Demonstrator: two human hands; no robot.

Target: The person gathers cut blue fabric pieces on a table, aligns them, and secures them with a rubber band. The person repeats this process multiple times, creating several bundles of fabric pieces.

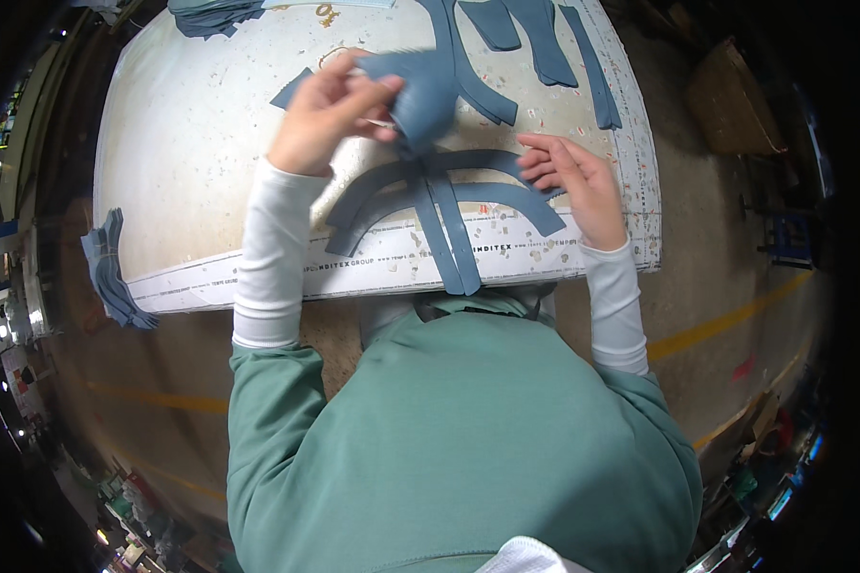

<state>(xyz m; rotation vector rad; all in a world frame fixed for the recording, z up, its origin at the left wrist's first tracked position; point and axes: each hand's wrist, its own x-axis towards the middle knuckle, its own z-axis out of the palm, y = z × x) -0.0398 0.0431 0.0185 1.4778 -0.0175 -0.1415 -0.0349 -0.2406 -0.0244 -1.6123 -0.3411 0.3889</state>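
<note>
- A workshop, factory-like, from where I stand;
- a broad worktable (191,143) strewn with flat-cut blue pieces (549,62), with a bundle of blue strips (113,272) at its edge;
- yellow lines (731,317) across the brown floor (707,244);
- clutter (143,506) around the dim sides.

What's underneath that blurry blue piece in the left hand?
Around the blue piece, pale tabletop shows; two straight blue strips appear just below it in the picture. Whatever lies directly beneath is covered, including whether the strips continue there.
</note>
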